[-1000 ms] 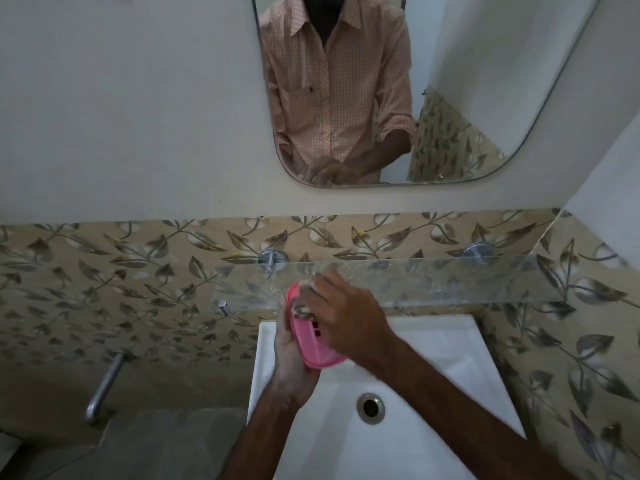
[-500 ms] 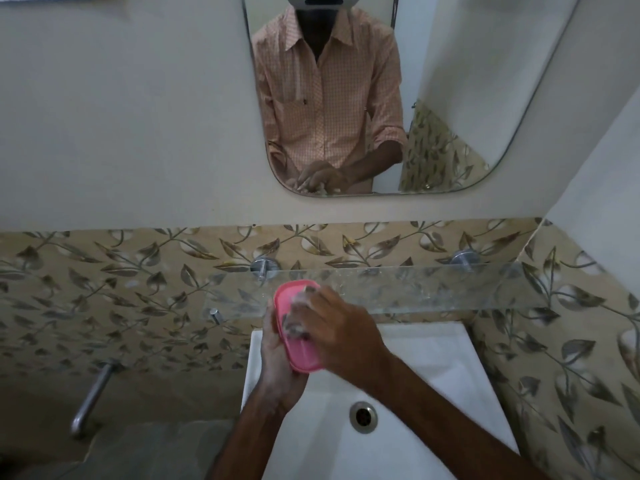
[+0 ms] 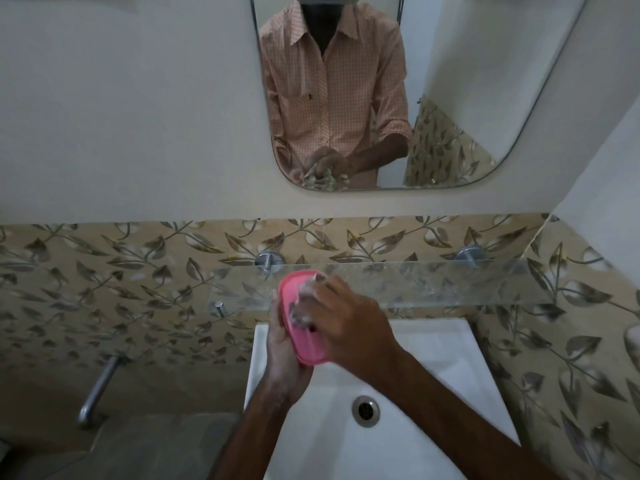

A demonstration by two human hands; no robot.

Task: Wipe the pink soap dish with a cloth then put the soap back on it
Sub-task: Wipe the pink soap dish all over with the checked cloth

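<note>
Ideally, mid-frame over the basin (image 3: 433,341), the left hand (image 3: 282,355) is clamping its grip firmly on the tilted pink soap dish (image 3: 289,296) while the right hand (image 3: 349,327), pinching the cloth (image 3: 304,308), is scrubbing into its corners.

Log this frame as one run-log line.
phase: wipe | left hand: holds pink soap dish tilted above sink | right hand: rubs cloth on dish | soap: not visible

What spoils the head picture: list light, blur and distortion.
Head view: dim, flat light, darkest lower left; the wide-angle lens slants the rounded wall mirror's edges; the pale cloth under the right hand on the pink oval soap dish looks smeared; no harsh glare.
</note>
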